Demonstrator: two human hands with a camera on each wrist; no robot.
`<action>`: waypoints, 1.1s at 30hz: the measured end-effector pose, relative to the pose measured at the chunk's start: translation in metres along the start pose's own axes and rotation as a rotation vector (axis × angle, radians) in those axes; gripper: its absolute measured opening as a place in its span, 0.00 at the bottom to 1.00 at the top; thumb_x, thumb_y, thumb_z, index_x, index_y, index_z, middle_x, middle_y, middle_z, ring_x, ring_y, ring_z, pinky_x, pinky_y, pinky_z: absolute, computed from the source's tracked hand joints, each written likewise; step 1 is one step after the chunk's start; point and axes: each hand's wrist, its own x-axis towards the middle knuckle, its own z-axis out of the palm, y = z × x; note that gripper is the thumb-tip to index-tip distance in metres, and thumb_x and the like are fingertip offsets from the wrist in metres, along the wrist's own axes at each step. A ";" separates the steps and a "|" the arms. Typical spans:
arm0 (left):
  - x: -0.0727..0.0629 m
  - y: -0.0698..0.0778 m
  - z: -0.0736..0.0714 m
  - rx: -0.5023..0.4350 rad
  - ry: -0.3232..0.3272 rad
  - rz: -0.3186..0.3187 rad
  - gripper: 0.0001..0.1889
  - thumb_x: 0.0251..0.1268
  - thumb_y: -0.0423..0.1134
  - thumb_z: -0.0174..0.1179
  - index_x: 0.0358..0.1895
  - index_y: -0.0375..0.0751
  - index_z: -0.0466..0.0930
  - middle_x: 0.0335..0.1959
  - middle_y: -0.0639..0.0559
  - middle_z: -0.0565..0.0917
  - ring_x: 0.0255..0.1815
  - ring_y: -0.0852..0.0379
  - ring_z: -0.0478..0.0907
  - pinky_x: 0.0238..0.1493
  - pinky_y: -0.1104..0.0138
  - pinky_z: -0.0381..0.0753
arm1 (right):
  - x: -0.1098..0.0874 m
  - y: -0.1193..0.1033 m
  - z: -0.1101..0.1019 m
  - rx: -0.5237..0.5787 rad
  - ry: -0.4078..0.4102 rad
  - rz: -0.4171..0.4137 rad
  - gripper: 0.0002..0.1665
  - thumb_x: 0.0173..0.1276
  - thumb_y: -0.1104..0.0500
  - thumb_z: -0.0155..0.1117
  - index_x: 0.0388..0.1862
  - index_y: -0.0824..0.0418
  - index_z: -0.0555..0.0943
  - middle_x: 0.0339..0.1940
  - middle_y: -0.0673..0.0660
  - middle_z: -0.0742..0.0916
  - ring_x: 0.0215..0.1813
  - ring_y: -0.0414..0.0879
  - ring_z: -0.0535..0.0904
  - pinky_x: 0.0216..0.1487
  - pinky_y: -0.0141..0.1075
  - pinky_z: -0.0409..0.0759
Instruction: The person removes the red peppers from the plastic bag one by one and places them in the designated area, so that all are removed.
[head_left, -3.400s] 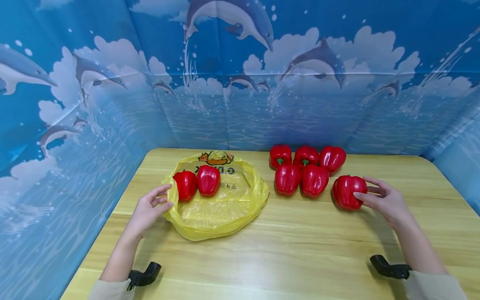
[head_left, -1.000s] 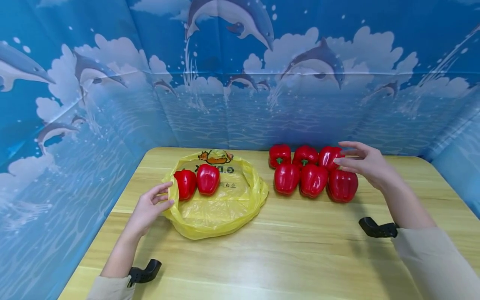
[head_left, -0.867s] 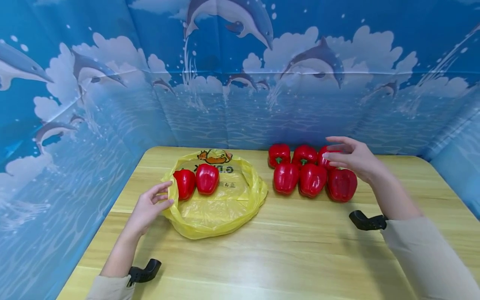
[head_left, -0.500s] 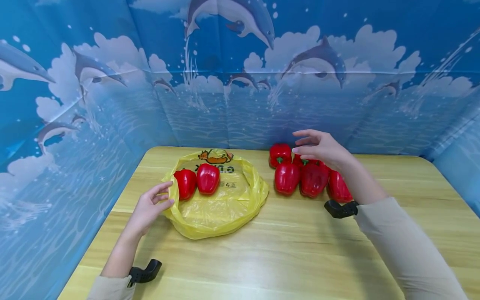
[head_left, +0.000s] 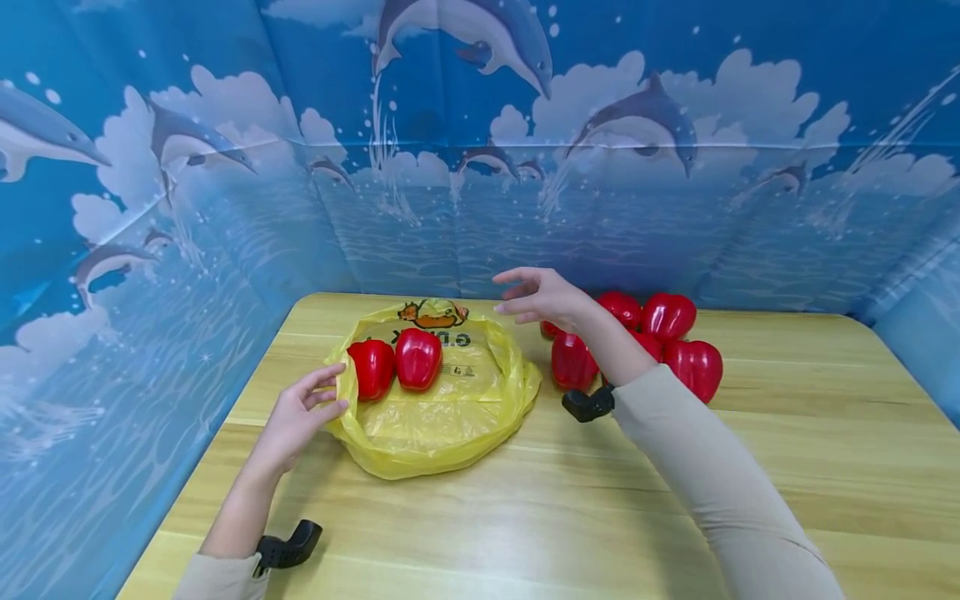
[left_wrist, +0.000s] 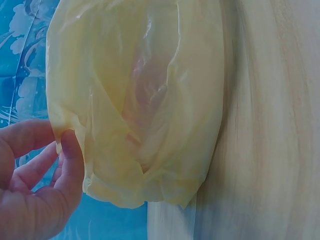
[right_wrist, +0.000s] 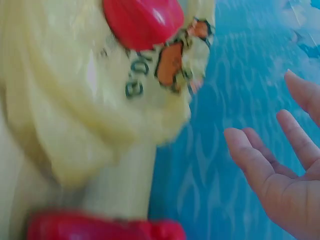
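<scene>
My left hand [head_left: 295,421] pinches the left rim of a yellow plastic bag [head_left: 427,429]; the left wrist view shows thumb and finger on the thin film. Inside the bag lie two red bell peppers, one at the left [head_left: 371,370] and one beside it [head_left: 417,359]. My right hand [head_left: 546,297] is in the air near the bag's back right side, fingers spread and holding nothing. Behind and under the right forearm sits a cluster of several red bell peppers [head_left: 694,369], partly hidden by the arm.
All of it rests on a light wooden table [head_left: 465,533]. A blue curtain [head_left: 480,225] with dolphins stands along the back and left edges. Each wrist wears a black camera mount, one on the left [head_left: 288,546] and one on the right [head_left: 588,404].
The right hand placed a pepper against the cluster, let go, and swept left over the peppers to the bag's right side. My left hand has stayed on the bag's rim.
</scene>
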 end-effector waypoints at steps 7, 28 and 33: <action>0.000 -0.002 -0.001 0.001 -0.010 0.002 0.28 0.61 0.27 0.57 0.66 0.33 0.63 0.63 0.38 0.65 0.57 0.44 0.65 0.44 0.77 0.75 | 0.028 -0.001 0.042 0.038 -0.034 0.030 0.31 0.61 0.65 0.65 0.64 0.58 0.70 0.53 0.61 0.75 0.54 0.53 0.74 0.57 0.52 0.71; 0.002 -0.006 0.003 -0.010 -0.010 0.003 0.29 0.61 0.26 0.57 0.66 0.33 0.63 0.64 0.38 0.64 0.57 0.44 0.65 0.44 0.77 0.75 | 0.070 0.021 0.117 -0.033 0.154 0.084 0.31 0.54 0.63 0.72 0.59 0.58 0.76 0.56 0.64 0.75 0.22 0.43 0.60 0.30 0.40 0.68; 0.002 -0.006 0.003 -0.010 -0.006 -0.003 0.29 0.61 0.26 0.57 0.66 0.33 0.63 0.64 0.38 0.64 0.57 0.44 0.65 0.44 0.77 0.74 | 0.071 0.027 0.122 -0.055 0.168 0.120 0.32 0.51 0.63 0.74 0.57 0.56 0.77 0.49 0.60 0.77 0.33 0.46 0.71 0.47 0.46 0.77</action>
